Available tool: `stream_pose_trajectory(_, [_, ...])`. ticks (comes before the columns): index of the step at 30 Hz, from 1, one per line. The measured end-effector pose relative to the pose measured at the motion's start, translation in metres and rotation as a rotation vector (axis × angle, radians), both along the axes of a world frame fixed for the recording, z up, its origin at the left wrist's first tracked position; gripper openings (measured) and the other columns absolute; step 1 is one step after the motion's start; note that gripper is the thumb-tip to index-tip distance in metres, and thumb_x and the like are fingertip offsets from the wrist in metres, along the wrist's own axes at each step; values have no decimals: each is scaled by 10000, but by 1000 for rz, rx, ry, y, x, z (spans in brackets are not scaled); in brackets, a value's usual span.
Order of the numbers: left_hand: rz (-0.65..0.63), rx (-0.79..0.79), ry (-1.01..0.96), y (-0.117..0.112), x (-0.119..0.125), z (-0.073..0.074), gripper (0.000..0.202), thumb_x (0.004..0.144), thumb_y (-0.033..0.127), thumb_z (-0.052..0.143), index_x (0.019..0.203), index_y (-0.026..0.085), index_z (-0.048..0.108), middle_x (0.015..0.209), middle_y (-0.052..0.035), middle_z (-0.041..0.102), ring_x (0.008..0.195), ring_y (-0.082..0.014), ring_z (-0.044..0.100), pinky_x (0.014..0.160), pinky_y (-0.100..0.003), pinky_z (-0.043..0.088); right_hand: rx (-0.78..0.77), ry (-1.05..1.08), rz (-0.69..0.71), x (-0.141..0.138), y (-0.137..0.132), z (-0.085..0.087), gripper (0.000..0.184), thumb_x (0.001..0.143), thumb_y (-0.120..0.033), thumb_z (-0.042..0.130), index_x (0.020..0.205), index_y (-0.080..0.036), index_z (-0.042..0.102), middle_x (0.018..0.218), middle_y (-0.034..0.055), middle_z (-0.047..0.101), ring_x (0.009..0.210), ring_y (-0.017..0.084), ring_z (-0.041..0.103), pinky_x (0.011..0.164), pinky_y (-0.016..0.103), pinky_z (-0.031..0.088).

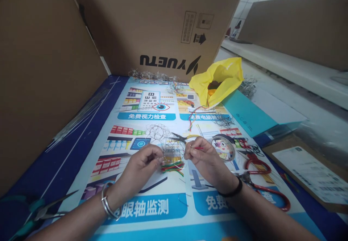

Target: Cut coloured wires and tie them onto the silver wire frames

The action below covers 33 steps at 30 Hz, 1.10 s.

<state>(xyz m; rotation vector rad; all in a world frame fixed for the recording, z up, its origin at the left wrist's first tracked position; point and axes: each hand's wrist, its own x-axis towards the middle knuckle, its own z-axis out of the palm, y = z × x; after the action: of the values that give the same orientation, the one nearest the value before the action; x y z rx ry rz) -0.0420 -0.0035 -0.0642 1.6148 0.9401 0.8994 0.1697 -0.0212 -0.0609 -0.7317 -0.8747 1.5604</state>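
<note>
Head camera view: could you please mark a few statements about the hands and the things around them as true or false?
1. Both the left hand and the right hand pinch the thin wire. True.
2. The yellow bag lies beside the left hand. False: it lies far off, by the cardboard box.
3. Silver bangles sit on the left wrist. True.
4. The right hand holds the red-handled pliers. False: they lie untouched to its right.

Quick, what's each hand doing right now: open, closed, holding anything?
Left hand: closed, fingers pinching the thin silver wire.
Right hand: closed, fingers pinching a red wire.
</note>
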Motion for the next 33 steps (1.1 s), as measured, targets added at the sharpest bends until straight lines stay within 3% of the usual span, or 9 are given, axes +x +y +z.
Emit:
stream_pose_trajectory(7, [-30, -38, -85, -1, 0, -2, 105, 834, 144, 459, 792, 187, 545, 787, -17, 579, 675, -117, 558, 634, -271, 469, 17, -14, -10, 2, 0, -1, 139, 732, -187, 670, 697, -209, 537, 683, -15, 576, 663, 127, 518, 659, 265, 355])
stream_pose_trajectory(15, [-89, -153, -107, -4, 0, 12, 111, 851, 220, 447, 816, 167, 539, 801, -39, 586, 704, -136, 563, 646, -288, 471, 40, 31, 15, 3, 1, -5, 129, 740, -144, 652, 702, -191, 538, 695, -14, 575, 664, 119, 531, 651, 250, 350])
stream_pose_trajectory(28, [4, -300, -102, -4, 7, 11, 97, 760, 242, 533, 810, 178, 479, 682, 2, 558, 639, -134, 564, 613, -290, 447, 18, 60, 52, 3, 1, -5, 135, 739, -138, 641, 706, -187, 519, 685, -15, 577, 649, 115, 526, 642, 250, 354])
stream_pose_trajectory(33, [42, -322, -162, -4, 9, 7, 177, 753, 223, 554, 890, 185, 448, 777, 1, 533, 636, -126, 579, 597, -287, 450, 17, 59, 79, 3, 1, -7, 117, 744, -145, 635, 737, -189, 527, 690, -12, 579, 646, 120, 535, 645, 259, 365])
